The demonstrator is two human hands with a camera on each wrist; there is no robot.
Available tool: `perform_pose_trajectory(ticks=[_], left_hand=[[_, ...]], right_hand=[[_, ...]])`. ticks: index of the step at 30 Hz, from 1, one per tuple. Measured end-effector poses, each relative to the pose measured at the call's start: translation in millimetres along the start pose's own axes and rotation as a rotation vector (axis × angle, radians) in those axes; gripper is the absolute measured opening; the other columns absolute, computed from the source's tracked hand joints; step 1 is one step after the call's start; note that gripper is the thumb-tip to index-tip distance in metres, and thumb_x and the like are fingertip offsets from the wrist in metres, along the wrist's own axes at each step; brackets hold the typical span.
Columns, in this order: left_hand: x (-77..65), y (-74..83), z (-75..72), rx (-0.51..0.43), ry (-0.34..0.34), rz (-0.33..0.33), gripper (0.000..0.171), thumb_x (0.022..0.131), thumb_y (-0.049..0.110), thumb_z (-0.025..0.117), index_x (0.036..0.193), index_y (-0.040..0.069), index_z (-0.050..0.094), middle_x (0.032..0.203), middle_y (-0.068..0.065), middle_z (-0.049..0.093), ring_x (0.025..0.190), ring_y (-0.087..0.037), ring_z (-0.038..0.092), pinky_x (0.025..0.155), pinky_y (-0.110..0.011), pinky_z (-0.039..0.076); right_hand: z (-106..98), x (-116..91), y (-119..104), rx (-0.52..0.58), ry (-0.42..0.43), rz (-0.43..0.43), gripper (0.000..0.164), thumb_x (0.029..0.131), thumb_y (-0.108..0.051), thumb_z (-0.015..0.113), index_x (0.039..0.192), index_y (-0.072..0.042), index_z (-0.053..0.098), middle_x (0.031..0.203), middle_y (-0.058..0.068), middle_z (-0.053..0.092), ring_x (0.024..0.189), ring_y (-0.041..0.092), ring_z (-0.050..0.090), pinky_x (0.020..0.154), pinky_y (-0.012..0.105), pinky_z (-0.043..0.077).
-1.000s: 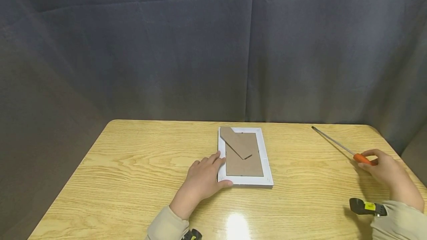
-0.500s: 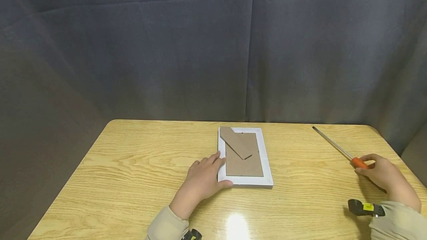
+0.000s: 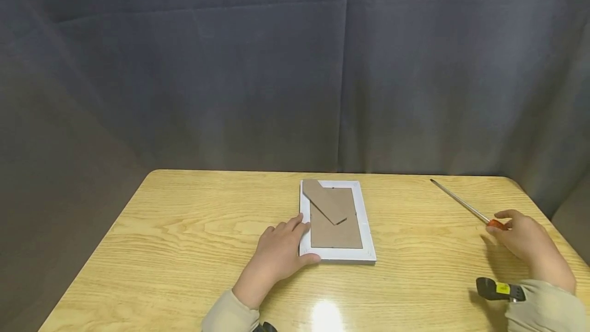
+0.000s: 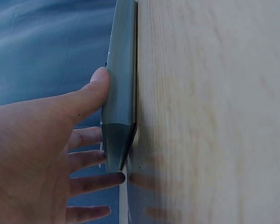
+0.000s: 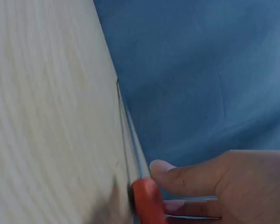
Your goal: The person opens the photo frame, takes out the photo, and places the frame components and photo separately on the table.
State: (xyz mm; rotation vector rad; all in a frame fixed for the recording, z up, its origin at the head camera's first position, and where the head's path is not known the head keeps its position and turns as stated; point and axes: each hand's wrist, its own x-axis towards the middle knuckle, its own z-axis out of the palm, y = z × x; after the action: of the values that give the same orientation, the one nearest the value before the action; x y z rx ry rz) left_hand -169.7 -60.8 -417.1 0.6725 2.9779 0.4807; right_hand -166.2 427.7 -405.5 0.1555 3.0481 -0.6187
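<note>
A picture frame (image 3: 336,234) lies face down in the middle of the table, with a white border, a brown backing board and a slanted stand (image 3: 324,201). My left hand (image 3: 276,250) rests against its near left corner, the thumb at the near edge and straight fingers along the left side. In the left wrist view, the thumb touches the frame's edge (image 4: 121,70). At the right, my right hand (image 3: 530,240) holds the orange handle of a screwdriver (image 3: 461,201) between thumb and fingers. Its long metal shank points to the far edge. The hand hides part of the handle (image 5: 148,200).
The wooden table (image 3: 198,219) ends at a far edge before a dark curtain (image 3: 249,81). Bare wood lies between the frame and the screwdriver. A bright reflection (image 3: 327,316) shows near the front.
My right hand has shifted slightly left and covers more of the screwdriver's handle. The left hand and the picture frame stay in place, while the head view has tilted a little.
</note>
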Motion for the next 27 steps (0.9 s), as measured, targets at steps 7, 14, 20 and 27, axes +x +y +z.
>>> perform_pose_trajectory(ticks=[7, 14, 20, 27], left_hand=[[-0.7, 0.4, -1.2, 0.003, -0.001, 0.007, 0.074, 0.084, 0.056, 0.070, 0.142, 0.013, 0.054, 0.153, -0.010, 0.042, 0.131, -0.029, 0.049, 0.101, -0.050, 0.042], [-1.9, 0.2, -1.1, -0.021, -0.016, 0.006, 0.074, 0.085, 0.055, 0.070, 0.143, 0.012, 0.053, 0.154, -0.011, 0.040, 0.132, -0.030, 0.047, 0.104, -0.052, 0.039], [-2.9, -4.0, -1.7, -0.038, -0.061, 0.031, 0.080, 0.084, 0.055, 0.073, 0.146, 0.011, 0.049, 0.157, -0.011, 0.035, 0.136, -0.032, 0.042, 0.108, -0.055, 0.035], [-4.1, -12.9, -5.4, -0.064, -0.069, 0.072, 0.088, 0.076, 0.045, 0.084, 0.147, 0.010, 0.045, 0.158, -0.011, 0.033, 0.137, -0.034, 0.040, 0.110, -0.054, 0.033]], right_hand=[[-6.4, 5.5, -38.9, -0.013, -0.012, -0.055, 0.055, 0.099, -0.026, 0.060, 0.127, 0.018, 0.043, 0.116, 0.048, 0.049, 0.103, 0.064, 0.049, 0.078, 0.066, 0.045], [0.8, 6.7, -80.8, -0.033, -0.004, -0.136, 0.046, 0.096, -0.018, 0.065, 0.126, 0.014, 0.050, 0.116, 0.043, 0.053, 0.105, 0.060, 0.052, 0.080, 0.066, 0.045], [8.8, 4.6, -112.9, -0.035, -0.009, -0.197, 0.044, 0.095, -0.017, 0.066, 0.127, 0.010, 0.053, 0.115, 0.038, 0.058, 0.104, 0.057, 0.056, 0.079, 0.064, 0.047], [24.3, 2.6, -151.5, -0.049, 0.000, -0.335, 0.036, 0.091, -0.013, 0.070, 0.120, 0.005, 0.059, 0.102, 0.025, 0.067, 0.092, 0.043, 0.065, 0.075, 0.056, 0.051]])
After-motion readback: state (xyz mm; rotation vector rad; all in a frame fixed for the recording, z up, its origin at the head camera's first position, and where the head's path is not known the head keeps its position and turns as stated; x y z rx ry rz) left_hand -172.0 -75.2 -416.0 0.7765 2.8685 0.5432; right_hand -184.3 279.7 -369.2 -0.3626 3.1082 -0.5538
